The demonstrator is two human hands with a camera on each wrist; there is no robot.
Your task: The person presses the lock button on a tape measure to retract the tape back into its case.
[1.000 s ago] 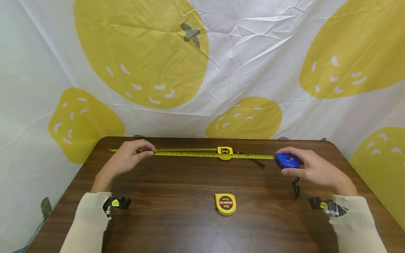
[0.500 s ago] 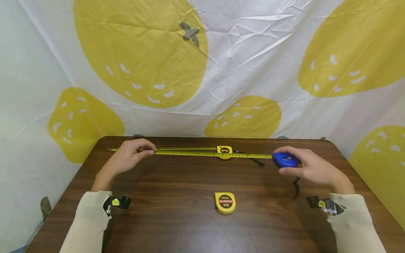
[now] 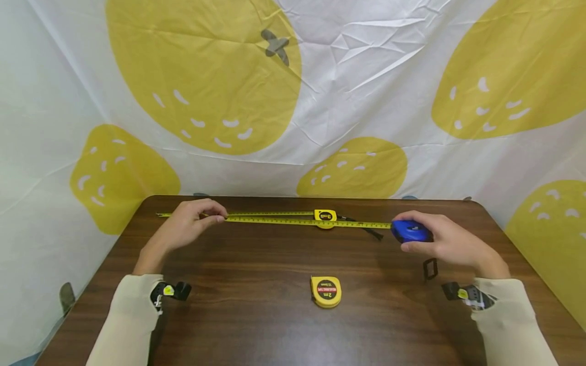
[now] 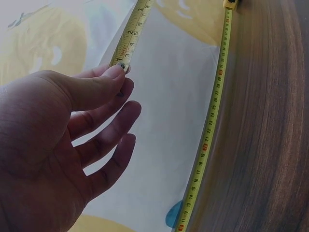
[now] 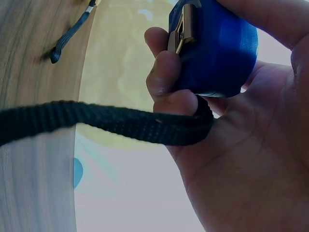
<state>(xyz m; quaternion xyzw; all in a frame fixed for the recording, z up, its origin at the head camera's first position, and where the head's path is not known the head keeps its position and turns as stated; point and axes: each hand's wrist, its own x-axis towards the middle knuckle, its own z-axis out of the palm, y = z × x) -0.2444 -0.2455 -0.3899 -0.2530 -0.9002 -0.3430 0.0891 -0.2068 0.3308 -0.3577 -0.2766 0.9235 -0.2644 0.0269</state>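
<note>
Head view shows me the right hand (image 3: 450, 241) gripping the blue tape measure (image 3: 411, 231), whose blade (image 3: 274, 221) runs leftward to the left hand (image 3: 183, 223), thumb and finger pinching its end; a yellow tape measure (image 3: 325, 214) lies beyond, its own strip (image 4: 209, 128) nearly parallel.

Blue tape (image 3: 411, 232): part-covered by right hand (image 3: 446, 238) in head view, case print too small to read; cut by upper frame edge in right-wrist view.
Blade (image 3: 279, 221): end mostly hidden by left hand's (image 3: 183, 226) pinch; graduations too fine from head.
Far-edge yellow tape (image 3: 325, 215): case crossed by blade, own strip (image 3: 274, 213) partly behind left hand.
Strap (image 5: 106, 121): runs out past left frame edge.
Tabletop (image 3: 247, 315): near edge out of frame.
</note>
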